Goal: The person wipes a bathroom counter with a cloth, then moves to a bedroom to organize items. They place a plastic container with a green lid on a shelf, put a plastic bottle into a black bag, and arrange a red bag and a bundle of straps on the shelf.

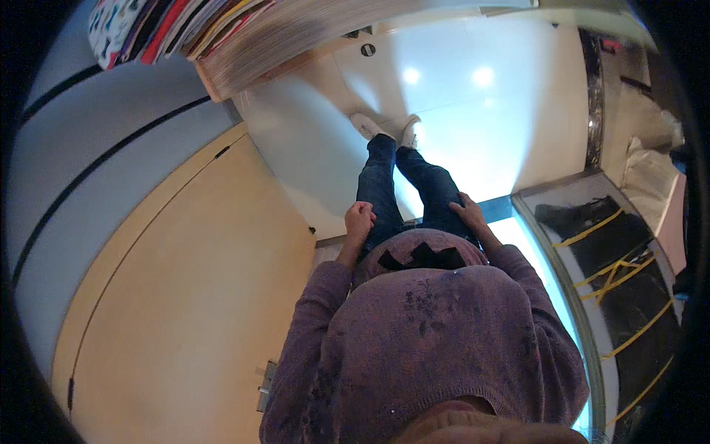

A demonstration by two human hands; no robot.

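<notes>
My left hand (359, 218) hangs beside my left thigh with its fingers curled in, and nothing shows in it. On the other side, my right hand (470, 211) rests against the right thigh of my dark blue jeans (438, 191), thumb and fingers apart. I wear a purple knitted sweater (421, 333) with dark floral marks, and a black bow or cloth piece (424, 258) shows at its lower edge. Both light-coloured shoes (410, 132) stand on the glossy tiled floor (455, 111).
A pale wooden door (205, 277) with a metal handle (266, 387) is close on my left. Colourful folded or hanging fabrics (166, 28) are at the upper left, beside a wood-grained panel (266, 47). Dark items with yellow bands (627, 288) are at the right. A round floor drain (368, 50) lies ahead.
</notes>
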